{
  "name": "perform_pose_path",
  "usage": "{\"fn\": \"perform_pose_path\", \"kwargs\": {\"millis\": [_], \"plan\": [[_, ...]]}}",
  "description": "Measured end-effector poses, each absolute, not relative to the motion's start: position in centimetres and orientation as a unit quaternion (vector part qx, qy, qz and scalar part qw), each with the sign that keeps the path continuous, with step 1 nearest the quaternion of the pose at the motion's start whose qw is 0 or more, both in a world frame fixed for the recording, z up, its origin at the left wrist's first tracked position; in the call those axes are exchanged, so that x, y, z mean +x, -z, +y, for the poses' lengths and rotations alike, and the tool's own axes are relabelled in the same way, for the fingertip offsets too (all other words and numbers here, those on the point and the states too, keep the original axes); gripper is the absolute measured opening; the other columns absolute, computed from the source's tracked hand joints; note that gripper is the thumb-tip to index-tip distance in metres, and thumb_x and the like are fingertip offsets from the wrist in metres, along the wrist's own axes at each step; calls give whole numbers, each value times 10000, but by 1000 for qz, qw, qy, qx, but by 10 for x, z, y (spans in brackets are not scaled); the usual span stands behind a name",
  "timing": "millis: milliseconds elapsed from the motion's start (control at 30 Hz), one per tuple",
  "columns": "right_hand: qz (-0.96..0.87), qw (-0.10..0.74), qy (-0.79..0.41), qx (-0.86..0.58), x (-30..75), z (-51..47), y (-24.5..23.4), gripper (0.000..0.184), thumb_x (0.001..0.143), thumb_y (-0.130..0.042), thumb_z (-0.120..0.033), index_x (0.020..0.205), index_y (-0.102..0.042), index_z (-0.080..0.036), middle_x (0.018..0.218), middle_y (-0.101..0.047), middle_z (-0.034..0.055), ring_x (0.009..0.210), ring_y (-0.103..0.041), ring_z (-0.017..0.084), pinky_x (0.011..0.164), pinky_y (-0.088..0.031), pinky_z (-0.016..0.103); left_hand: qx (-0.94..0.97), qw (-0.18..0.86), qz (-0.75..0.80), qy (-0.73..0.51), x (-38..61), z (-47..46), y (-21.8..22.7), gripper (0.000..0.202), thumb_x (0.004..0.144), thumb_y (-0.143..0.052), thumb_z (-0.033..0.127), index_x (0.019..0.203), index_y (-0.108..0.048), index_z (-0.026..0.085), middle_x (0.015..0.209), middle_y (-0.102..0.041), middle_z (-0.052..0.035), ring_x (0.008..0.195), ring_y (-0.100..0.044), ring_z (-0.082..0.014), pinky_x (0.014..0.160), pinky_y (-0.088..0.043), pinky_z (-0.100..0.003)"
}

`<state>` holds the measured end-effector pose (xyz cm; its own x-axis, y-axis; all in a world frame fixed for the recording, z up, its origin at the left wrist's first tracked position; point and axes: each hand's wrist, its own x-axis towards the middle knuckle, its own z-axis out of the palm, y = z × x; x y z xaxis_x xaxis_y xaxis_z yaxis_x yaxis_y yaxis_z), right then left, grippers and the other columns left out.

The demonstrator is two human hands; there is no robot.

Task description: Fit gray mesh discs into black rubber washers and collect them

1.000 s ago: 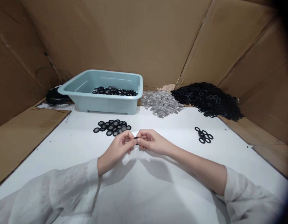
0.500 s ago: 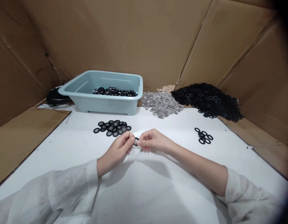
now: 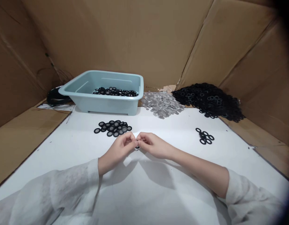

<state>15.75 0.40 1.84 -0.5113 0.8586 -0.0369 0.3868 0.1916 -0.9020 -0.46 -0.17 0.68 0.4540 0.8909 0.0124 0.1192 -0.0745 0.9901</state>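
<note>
Between both hands, over the white tabletop, is a small black rubber ring [image 3: 137,146], mostly covered by the thumbs. My left hand [image 3: 120,150] pinches its left side with thumb and curled fingers. From the right, my right hand [image 3: 155,145] grips the other side, thumb pressed close to the left thumb. Whether a grey disc sits in this ring is hidden now. Just behind my left hand lies a heap of black rings with grey mesh-like discs in them [image 3: 113,127]. A small group of bare black rings [image 3: 204,136] lies off to the right.
A light blue basin [image 3: 109,104] holding many disc-filled rings stands at the back left. Beside it are a pile of loose grey discs [image 3: 162,104] and a large mound of black rings [image 3: 208,100]. Cardboard walls [image 3: 125,37] enclose the table; black wire [image 3: 56,96] lies at left.
My hands have closed in on each other, thumbs now meeting over the ring, which shows less than before. The grey pieces seen under my right fingers are no longer visible.
</note>
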Motion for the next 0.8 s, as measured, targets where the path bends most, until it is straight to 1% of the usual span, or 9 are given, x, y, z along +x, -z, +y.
{"fn": "perform_pose_path", "kwargs": {"millis": [100,200,267,333,433,500,567,667,800], "plan": [[-761,237,-419,-434,158,1,-25,73,792,-438,-180,743,-487,-156,607,-471,-30,543,-398,80,510,-288,196,635,547,395,-376,-6,-2,-8,194,790,-499,228,636,-398,165,571,-372,58,508,-321,-69,485,-249,-207],[-756,269,-403,-439,159,1,-26,83,790,-450,-189,721,-482,-158,590,-462,-34,540,-395,79,515,-296,197,651,514,403,-387,-7,-2,-10,198,791,-506,235,635,-410,161,597,-383,52,538,-345,-72,508,-267,-207],[-723,302,-435,-444,159,2,-25,93,785,-467,-210,709,-479,-158,585,-463,-34,536,-411,77,512,-319,195,660,507,408,-376,-7,-3,-10,219,804,-503,292,653,-411,164,595,-374,52,537,-344,-77,505,-264,-210],[-669,319,-502,-446,159,4,-22,125,780,-489,-247,696,-478,-155,564,-471,-30,514,-437,77,492,-345,194,663,514,410,-357,-7,-3,-9,240,827,-463,359,687,-408,172,578,-363,55,521,-334,-83,492,-256,-215],[-606,283,-602,-436,160,8,-20,184,748,-545,-301,670,-509,-139,523,-503,-18,457,-451,71,446,-357,191,675,509,412,-339,-7,-3,-7,289,861,-369,419,710,-410,176,571,-373,47,527,-352,-99,504,-275,-226],[-586,259,-637,-429,161,9,-21,201,718,-586,-315,664,-535,-128,518,-526,-11,442,-453,65,438,-362,188,687,495,417,-331,-7,-3,-5,314,871,-339,426,696,-412,176,574,-383,40,539,-368,-106,520,-291,-233],[-565,259,-657,-427,161,10,-22,195,695,-613,-310,697,-545,-127,519,-539,-14,442,-464,65,445,-377,188,692,485,425,-325,-6,-2,-5,321,875,-334,419,678,-409,176,568,-388,38,533,-368,-106,520,-293,-234],[-554,268,-661,-430,159,9,-23,167,709,-597,-282,712,-533,-128,528,-540,-15,448,-470,66,456,-389,192,694,472,437,-323,-5,-1,-6,314,873,-345,396,657,-408,176,548,-388,41,517,-353,-103,505,-284,-230],[-592,267,-618,-443,157,7,-20,136,762,-526,-246,682,-505,-137,520,-503,-21,450,-432,58,438,-338,176,684,485,434,-329,-4,-1,-8,315,867,-359,388,640,-410,175,539,-382,42,511,-346,-101,489,-269,-224]]}}
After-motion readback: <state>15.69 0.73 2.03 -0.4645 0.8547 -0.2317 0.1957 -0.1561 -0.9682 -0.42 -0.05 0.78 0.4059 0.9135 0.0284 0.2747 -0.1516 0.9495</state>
